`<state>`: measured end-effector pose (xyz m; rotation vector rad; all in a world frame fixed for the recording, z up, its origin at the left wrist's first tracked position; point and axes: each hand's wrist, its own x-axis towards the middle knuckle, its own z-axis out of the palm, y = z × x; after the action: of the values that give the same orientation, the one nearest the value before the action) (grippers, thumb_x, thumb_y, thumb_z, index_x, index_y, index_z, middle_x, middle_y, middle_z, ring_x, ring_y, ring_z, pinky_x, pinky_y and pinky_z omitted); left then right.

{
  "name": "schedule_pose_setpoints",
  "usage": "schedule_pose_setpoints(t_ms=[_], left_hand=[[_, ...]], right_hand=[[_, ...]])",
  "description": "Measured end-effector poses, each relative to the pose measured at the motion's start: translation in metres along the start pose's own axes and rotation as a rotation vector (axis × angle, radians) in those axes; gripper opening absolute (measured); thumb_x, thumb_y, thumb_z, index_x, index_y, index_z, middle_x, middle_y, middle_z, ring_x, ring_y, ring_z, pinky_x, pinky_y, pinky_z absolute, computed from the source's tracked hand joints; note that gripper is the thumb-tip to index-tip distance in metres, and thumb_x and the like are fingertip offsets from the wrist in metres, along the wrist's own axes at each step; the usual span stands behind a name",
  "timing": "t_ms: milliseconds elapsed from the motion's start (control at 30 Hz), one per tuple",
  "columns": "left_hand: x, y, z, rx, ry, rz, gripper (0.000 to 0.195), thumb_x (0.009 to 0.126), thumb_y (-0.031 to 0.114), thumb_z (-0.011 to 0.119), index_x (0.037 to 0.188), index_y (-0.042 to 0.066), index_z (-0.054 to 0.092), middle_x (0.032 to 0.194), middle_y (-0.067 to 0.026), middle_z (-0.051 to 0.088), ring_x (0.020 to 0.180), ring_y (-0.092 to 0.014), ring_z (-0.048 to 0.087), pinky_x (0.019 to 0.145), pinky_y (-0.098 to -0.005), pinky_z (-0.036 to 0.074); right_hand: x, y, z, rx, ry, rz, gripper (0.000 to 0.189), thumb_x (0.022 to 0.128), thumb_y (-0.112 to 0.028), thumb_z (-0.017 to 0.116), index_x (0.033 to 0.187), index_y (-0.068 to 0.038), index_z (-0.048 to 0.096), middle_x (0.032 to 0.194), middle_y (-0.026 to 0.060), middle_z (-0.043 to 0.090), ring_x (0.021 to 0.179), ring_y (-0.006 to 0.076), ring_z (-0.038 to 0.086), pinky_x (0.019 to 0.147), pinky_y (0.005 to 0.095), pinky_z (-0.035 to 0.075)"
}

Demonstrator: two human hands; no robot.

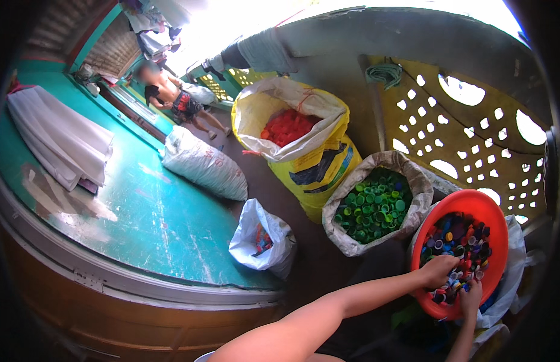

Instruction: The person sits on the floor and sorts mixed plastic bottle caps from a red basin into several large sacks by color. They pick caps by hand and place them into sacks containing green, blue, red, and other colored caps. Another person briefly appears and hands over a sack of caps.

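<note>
A red plastic basin point(497, 221) filled with mixed-colour plastic bottle caps point(461, 244) stands at the right. Over its lower part is my left hand point(438, 271), with its fingers curled at the caps; what it holds, if anything, is hidden. My right hand point(471, 294) reaches over the basin's near edge, its fingertips on a blue cap point(465, 287). Just left of the basin, a woven sack point(341, 226) with a rolled rim contains green caps point(375, 203). Behind that, a tall yellow sack point(316, 167) with a white lining holds red caps point(289, 126).
A small white sack point(280, 244) with coloured pieces inside and a full white sack point(207, 165) stand beside the turquoise wall point(171, 217). Farther back, a person point(171, 97) stands in the passage. A perforated wall point(479, 131) rises behind the basin. White plastic bags point(515, 267) lie right of it.
</note>
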<state>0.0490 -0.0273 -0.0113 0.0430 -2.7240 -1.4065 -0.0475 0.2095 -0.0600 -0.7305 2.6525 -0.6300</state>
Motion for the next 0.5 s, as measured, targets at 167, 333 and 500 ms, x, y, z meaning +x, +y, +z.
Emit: schedule_pose_setpoints(t_ms=[167, 333, 500], left_hand=[[0.002, 0.010, 0.004, -0.136, 0.104, 0.147, 0.035, 0.072, 0.005, 0.070, 0.105, 0.004, 0.061, 0.100, -0.0175, 0.063, 0.102, -0.038, 0.061, 0.091, -0.0451, 0.048], [0.001, 0.018, 0.012, -0.145, 0.063, 0.151, 0.046, 0.071, 0.016, 0.083, 0.114, 0.007, 0.069, 0.107, -0.0149, 0.069, 0.103, -0.034, 0.066, 0.093, -0.0431, 0.051], [0.021, 0.040, 0.008, -0.410, -0.095, 0.095, 0.047, 0.078, -0.005, 0.073, 0.122, 0.009, 0.068, 0.104, -0.0073, 0.062, 0.082, -0.017, 0.062, 0.075, -0.0309, 0.052]], right_hand=[[-0.014, -0.014, -0.021, 0.932, -0.058, 0.212, 0.023, 0.093, -0.010, 0.065, 0.114, -0.001, 0.061, 0.110, 0.0074, 0.065, 0.091, 0.0171, 0.064, 0.078, 0.0337, 0.052], [-0.056, -0.043, -0.021, 1.688, -0.144, 0.299, 0.034, 0.099, -0.017, 0.059, 0.127, 0.002, 0.057, 0.116, 0.0153, 0.067, 0.100, 0.0266, 0.069, 0.088, 0.0399, 0.059], [-0.068, -0.041, -0.033, 1.823, -0.053, 0.390, 0.034, 0.096, -0.009, 0.064, 0.127, 0.003, 0.059, 0.115, 0.0160, 0.068, 0.103, 0.0275, 0.070, 0.091, 0.0392, 0.059]])
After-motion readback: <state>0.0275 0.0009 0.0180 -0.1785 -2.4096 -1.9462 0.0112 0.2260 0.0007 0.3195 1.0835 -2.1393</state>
